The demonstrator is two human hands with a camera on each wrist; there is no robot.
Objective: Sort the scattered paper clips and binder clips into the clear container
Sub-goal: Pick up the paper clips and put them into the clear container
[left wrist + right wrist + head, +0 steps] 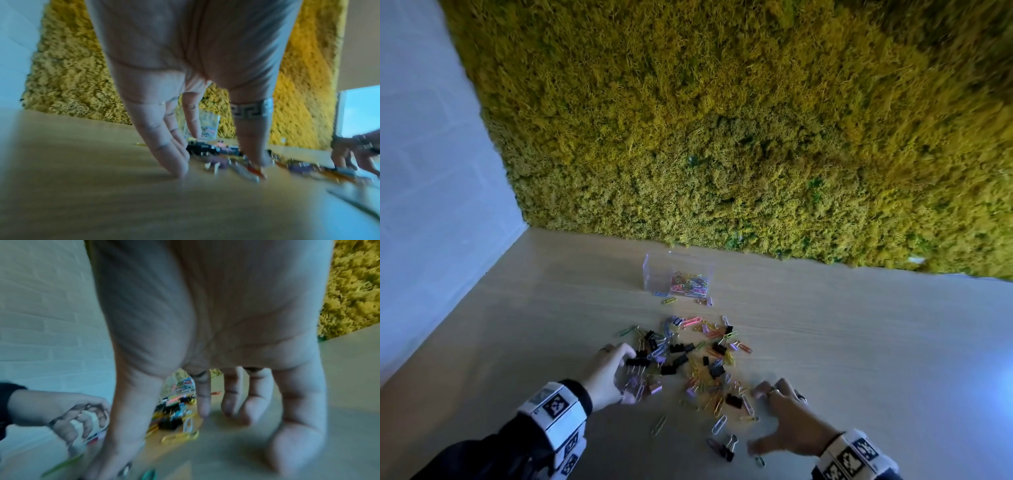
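Both hands flank the clip pile (688, 363) at lower centre; left hand (608, 371) cupped against it, right hand (787, 416) spread flat, holding nothing; clear container (675, 278) beyond; wrist views blurred.

Matt wood-grain table (842, 342), clear plastic container (657, 274)

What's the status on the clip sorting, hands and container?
Left hand cupped at pile, right hand spread beside it. Clear container partly filled. Nothing blocking.

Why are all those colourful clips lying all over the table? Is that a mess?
Yes. Coloured paper clips and black binder clips sprawl across the wooden table, outside the clear plastic container; a few lie just beside it.
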